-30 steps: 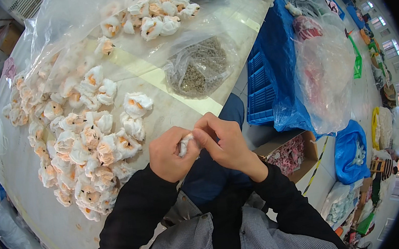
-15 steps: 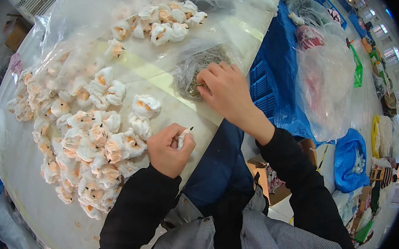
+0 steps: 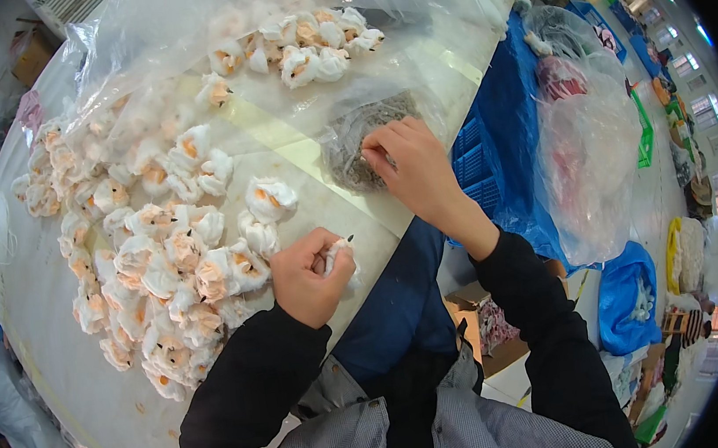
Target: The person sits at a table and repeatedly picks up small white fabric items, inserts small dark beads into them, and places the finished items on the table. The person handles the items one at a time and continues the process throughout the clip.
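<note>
Right hand (image 3: 410,169) moved off left hand (image 3: 310,275) to bag of small dark bits (image 3: 367,139), fingers pinching inside. Left closed on white-orange puff (image 3: 337,253) at tabletop (image 3: 65,364) edge, beside puff pile (image 3: 159,256); fresh bit likely next.

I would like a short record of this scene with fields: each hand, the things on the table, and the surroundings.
left hand: closed around one small white fluffy piece with a dark pin sticking out
right hand: fingertips in a clear bag of small dark parts
table: white, partly covered by clear plastic sheet
pile: many white and orange fluffy pieces, left of the hands
beside table: blue crate, clear bags of goods
</note>
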{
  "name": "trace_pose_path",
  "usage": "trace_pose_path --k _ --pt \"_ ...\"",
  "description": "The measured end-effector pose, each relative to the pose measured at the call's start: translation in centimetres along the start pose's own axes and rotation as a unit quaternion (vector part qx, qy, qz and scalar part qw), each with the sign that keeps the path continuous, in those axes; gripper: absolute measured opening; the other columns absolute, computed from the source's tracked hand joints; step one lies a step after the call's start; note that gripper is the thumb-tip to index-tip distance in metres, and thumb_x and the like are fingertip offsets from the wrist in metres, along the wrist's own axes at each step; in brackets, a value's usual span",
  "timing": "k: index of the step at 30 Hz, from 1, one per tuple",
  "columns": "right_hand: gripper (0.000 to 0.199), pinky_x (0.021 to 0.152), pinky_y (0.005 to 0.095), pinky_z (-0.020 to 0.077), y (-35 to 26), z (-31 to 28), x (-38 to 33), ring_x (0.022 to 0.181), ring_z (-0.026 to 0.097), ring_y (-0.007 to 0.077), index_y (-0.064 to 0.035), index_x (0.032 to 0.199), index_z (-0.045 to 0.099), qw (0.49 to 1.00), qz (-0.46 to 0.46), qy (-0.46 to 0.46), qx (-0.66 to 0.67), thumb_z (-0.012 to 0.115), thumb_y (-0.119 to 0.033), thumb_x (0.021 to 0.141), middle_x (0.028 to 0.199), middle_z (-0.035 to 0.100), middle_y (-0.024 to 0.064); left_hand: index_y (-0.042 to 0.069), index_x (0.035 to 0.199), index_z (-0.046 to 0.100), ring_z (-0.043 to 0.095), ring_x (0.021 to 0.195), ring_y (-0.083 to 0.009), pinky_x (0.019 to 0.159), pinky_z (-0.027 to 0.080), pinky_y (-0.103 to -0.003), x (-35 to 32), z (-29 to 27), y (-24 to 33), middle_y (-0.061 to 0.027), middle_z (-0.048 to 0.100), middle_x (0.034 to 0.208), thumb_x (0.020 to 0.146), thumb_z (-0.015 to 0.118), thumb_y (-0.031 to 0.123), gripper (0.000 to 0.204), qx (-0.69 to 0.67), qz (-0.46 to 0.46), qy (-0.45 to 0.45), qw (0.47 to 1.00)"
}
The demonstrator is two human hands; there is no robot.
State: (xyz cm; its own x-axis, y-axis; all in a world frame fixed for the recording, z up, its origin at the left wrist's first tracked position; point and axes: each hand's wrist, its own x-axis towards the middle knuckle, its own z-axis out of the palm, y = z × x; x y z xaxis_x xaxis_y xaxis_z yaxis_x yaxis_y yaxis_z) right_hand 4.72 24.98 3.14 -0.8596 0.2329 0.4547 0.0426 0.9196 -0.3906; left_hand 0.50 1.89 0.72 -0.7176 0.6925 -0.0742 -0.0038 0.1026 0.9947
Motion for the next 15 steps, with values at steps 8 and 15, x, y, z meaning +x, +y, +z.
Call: trace_pose_path --k 8,15 --pt "0.016 0.074 0.0399 0.0529 -5.0 -1.7 -3.4 0.086 0.065 0.0325 -0.0040 0.100 0.073 0.984 -0.015 -0.033 0.172 0.074 0.000 0.085 0.090 0.070 0.0116 -0.002 0.089 0.068 0.048 0.064 -0.0020 0.057 0.036 -0.022 0.1 0.1 0.2 0.0038 0.059 0.070 0.092 0.069 0.007 0.010 0.029 0.016 0.000 0.999" --pt "0.018 0.077 0.0404 0.0531 -5.5 -1.9 -4.5 0.088 0.064 0.0318 -0.0050 0.102 0.072 0.979 -0.019 -0.063 0.194 0.074 -0.001 0.084 0.091 0.069 0.0097 0.000 0.086 0.069 0.038 0.056 -0.0045 0.051 0.030 -0.027 0.2 0.3 0.3 0.0007 0.051 0.062 0.086 0.072 0.008 0.008 0.049 0.060 0.030 0.997"
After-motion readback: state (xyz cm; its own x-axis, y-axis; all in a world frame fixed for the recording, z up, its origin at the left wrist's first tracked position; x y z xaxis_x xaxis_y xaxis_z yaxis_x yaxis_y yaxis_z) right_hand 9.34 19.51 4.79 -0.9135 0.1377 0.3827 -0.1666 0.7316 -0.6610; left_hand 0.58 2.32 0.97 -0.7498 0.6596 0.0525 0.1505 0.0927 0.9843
